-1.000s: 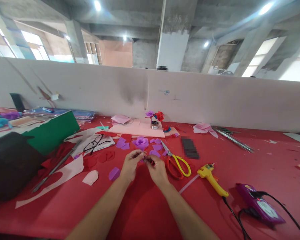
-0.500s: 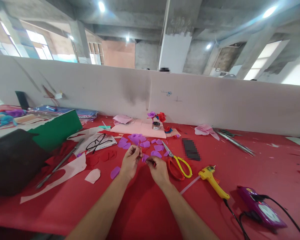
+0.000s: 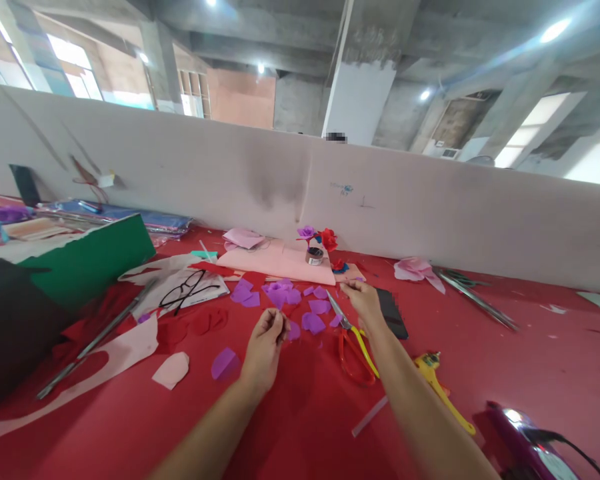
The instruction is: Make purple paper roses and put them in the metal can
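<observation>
My left hand (image 3: 264, 343) hovers low over the red table cloth (image 3: 290, 427) with its fingers pinched together on something small that I cannot make out. Several purple paper petals (image 3: 311, 322) lie just beyond it. My right hand (image 3: 363, 297) is stretched forward past the petals, fingers curled in a pinch near the edge of a pink sheet (image 3: 280, 261); what it holds is too small to see. Scissors (image 3: 353, 340) with one red and one yellow handle lie under my right forearm.
Small purple and red paper flowers (image 3: 316, 235) stand by a metal tin (image 3: 314, 255). A yellow glue gun (image 3: 437, 387) and a purple device (image 3: 530, 433) lie at the right, a dark phone (image 3: 394, 313) by my right hand. Glasses (image 3: 187, 288), green card (image 3: 87, 263) and metal rods (image 3: 95, 340) are on the left.
My two hands were together at the centre, working on a small piece. My right hand has moved forward and right toward the pink sheet, while my left hand stays pinched. The view tilted slightly.
</observation>
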Action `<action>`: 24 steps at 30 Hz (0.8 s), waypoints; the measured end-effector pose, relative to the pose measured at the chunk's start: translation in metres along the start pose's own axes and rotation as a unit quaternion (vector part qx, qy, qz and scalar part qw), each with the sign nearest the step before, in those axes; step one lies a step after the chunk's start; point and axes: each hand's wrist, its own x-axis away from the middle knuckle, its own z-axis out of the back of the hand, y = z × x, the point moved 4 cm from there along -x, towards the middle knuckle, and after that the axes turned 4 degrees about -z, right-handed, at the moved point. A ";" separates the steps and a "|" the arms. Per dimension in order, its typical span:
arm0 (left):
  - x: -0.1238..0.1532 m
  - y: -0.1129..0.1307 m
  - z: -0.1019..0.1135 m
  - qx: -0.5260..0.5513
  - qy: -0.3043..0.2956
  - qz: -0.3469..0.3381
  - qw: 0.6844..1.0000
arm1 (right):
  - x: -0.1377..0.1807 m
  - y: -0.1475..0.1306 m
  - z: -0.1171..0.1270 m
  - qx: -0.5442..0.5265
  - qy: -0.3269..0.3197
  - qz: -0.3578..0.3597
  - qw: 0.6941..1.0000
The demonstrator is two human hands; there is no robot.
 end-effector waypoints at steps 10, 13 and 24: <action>-0.005 -0.016 -0.004 -0.051 0.015 0.030 0.998 | -0.108 0.031 -0.033 0.172 0.043 0.044 0.983; -0.005 -0.018 -0.004 -0.064 0.020 0.034 0.997 | -0.122 0.042 -0.036 0.208 0.029 0.057 0.976; -0.003 -0.021 -0.003 -0.038 0.042 0.062 0.996 | -0.121 0.055 -0.016 0.203 -0.008 0.082 0.976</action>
